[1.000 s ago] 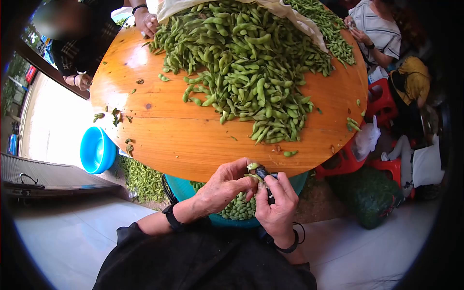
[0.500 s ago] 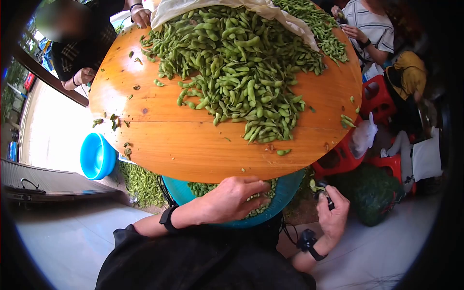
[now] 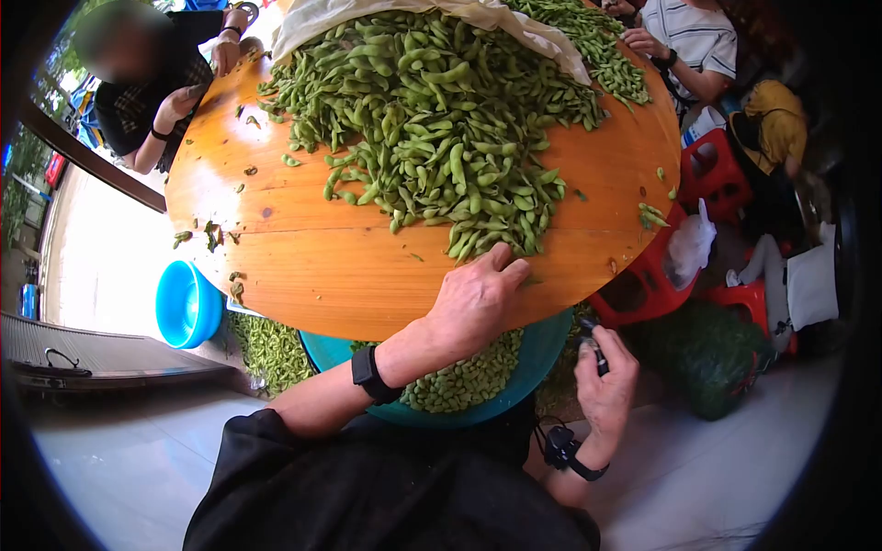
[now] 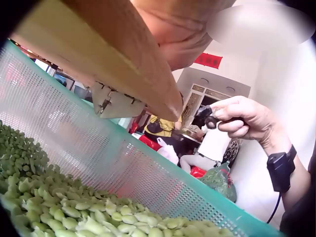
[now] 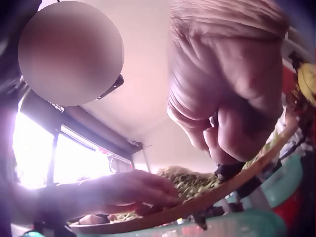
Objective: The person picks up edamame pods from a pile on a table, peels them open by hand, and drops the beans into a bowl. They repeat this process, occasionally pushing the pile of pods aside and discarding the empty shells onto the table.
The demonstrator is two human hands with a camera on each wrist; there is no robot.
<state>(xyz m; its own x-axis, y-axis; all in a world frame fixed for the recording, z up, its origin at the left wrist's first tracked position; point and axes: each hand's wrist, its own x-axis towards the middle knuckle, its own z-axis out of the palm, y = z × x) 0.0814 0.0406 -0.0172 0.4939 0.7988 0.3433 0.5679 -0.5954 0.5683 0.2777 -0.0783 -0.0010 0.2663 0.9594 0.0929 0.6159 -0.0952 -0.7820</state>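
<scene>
My left hand point(image 3: 478, 298) reaches over the near edge of the wooden table point(image 3: 349, 285), fingers bent down at the front of a big heap of green soybean pods point(image 3: 432, 129). Its fingertips are hidden, so I cannot tell whether they pinch a pod. Off to the right, beyond the table edge, my right hand point(image 3: 606, 381) grips a small black tool point(image 3: 600, 361). The left wrist view shows that black tool point(image 4: 210, 117) between thumb and fingers. Below my left forearm, a teal perforated basket point(image 4: 163, 170) holds many shelled green beans point(image 3: 469, 376).
A blue basin point(image 3: 186, 308) stands left of the table, near a spread of pods or husks point(image 3: 276, 354) on the floor. Red stools point(image 3: 648, 280) and a full dark green net bag point(image 3: 712, 367) are at right. Two people sit across the table by a pale cloth sack point(image 3: 542, 37).
My left hand has risen from above the basket to the pods on the table. My right hand moved rightward from beside the left; the split pod at its tool is gone.
</scene>
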